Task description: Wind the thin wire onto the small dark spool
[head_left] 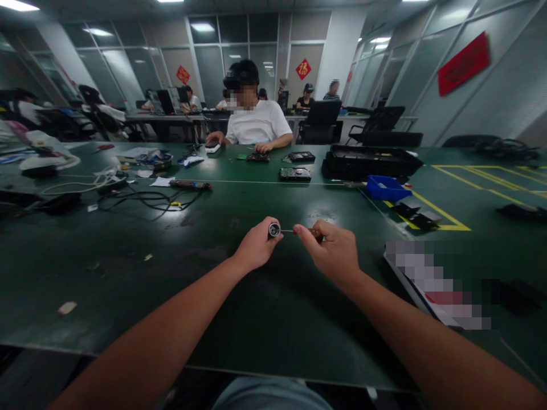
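Observation:
My left hand [256,247] is closed around a small round metal part [274,230], held just above the dark green table [171,267]. My right hand [331,247] pinches a thin screwdriver [299,231] whose slim shaft points left into that part. Both hands meet at the table's middle, forearms reaching in from the near edge.
A person in a white shirt [256,122] sits across the table with circuit boards [295,173] before them. Cables [145,199] and tools lie at the left. A blue bin [387,188] and a black tray [371,159] stand at the right. More people work at desks behind.

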Motion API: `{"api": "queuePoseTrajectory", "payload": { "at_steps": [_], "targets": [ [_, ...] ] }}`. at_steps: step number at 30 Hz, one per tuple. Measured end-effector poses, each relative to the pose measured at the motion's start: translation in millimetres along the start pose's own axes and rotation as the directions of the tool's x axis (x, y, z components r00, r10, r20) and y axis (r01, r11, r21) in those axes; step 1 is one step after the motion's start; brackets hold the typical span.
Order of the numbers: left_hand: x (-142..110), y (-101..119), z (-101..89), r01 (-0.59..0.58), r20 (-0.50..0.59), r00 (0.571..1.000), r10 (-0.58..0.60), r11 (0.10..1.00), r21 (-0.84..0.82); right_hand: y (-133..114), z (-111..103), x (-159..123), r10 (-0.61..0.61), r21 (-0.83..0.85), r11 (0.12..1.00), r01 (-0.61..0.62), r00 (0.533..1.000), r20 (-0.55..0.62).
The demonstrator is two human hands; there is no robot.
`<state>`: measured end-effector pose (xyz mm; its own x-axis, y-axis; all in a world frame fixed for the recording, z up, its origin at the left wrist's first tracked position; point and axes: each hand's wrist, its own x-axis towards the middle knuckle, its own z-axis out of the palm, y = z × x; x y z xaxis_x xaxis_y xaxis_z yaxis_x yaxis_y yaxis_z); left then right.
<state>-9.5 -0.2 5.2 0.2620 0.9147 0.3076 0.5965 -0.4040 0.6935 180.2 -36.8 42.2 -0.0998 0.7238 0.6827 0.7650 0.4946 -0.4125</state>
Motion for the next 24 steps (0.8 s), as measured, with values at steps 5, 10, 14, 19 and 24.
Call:
{"api": "queuePoseTrajectory", "payload": {
  "at_steps": [5, 10, 14, 19, 24],
  "targets": [
    [1, -2, 0.4, -0.007, -0.009, 1.0, 0.007, 1.0, -0.01, -1, -3, 3, -0.117, 0.013, 0.993, 0.117, 0.991, 0.059],
    [1, -3, 1.8, 0.006, -0.01, 1.0, -0.006, 1.0, -0.001, 1, -7, 5, -0.197, 0.124, 0.976, 0.178, 0.966, 0.168],
    [1, -2, 2.0, 0.005, -0.007, 1.0, -0.005, 1.0, 0.003, 2, -8, 5, -0.174, 0.102, 0.982, 0.157, 0.968, 0.182],
    [0, 1, 2.0, -0.017, 0.016, 1.0, 0.017, 1.0, 0.007, -1, -5, 1, -0.137, 0.133, 0.983, 0.126, 0.987, 0.078],
    [-1, 3, 0.2, -0.031, 0.029, 0.999, 0.03, 0.999, 0.012, -2, 3, -3, 0.067, 0.399, 0.913, -0.086, 0.996, 0.06]
  ]
}}
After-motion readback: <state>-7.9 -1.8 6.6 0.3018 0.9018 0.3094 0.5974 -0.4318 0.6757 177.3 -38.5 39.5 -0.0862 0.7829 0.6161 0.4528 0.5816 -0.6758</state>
